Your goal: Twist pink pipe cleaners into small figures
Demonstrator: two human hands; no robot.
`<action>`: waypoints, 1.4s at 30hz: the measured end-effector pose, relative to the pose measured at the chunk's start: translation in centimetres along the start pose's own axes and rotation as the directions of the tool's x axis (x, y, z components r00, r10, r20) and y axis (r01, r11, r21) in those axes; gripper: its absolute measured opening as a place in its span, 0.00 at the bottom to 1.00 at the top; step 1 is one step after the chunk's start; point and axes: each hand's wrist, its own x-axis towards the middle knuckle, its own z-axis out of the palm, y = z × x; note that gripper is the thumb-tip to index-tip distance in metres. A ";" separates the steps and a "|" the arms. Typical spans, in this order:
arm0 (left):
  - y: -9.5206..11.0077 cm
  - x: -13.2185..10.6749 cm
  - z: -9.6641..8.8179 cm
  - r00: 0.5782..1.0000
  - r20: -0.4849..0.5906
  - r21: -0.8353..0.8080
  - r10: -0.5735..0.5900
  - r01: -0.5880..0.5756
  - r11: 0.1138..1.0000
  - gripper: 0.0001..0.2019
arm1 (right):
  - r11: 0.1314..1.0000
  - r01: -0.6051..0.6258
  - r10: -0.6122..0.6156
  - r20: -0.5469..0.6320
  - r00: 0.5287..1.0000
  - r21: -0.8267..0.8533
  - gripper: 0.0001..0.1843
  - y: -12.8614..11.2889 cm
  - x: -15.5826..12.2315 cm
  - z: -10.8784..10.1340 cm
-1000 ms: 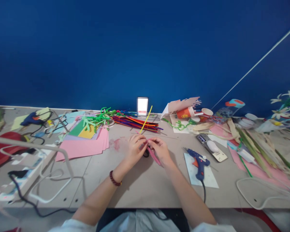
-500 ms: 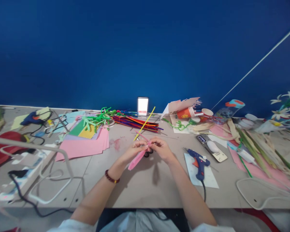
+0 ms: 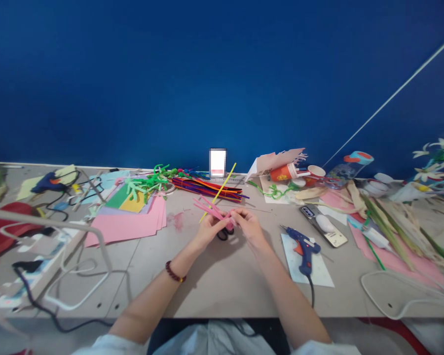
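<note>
The left hand [image 3: 209,231] and right hand [image 3: 249,228] pinch pink pipe cleaners [image 3: 210,209] closed between their fingers, just above black-handled scissors [image 3: 223,234] on the counter [image 3: 222,291]. A hot glue gun [image 3: 302,249] lies to the right, pink paper sheets [image 3: 126,229] lie to the left, and a blue wall [image 3: 222,74] rises behind.

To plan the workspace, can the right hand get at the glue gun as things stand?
Probably yes: nothing stands between the right hand and the glue gun, though that hand now grips pink pipe cleaners.
</note>
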 end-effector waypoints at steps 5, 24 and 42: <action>-0.6 0.2 -0.2 0.995 -0.095 -0.041 -0.035 0.031 0.999 0.11 | 1.000 -0.012 0.013 0.024 1.000 -0.016 0.14 0.3 -0.3 0.4; -0.3 0.3 -0.9 0.924 0.136 -0.435 -0.358 0.380 0.816 0.07 | 0.999 -0.025 0.013 0.270 0.963 0.042 0.14 -0.6 -0.5 0.4; 1.4 -0.3 -1.6 0.782 0.074 0.813 0.619 -0.407 0.417 0.15 | 1.000 0.017 -0.017 -0.002 1.000 0.007 0.15 0.3 0.3 0.1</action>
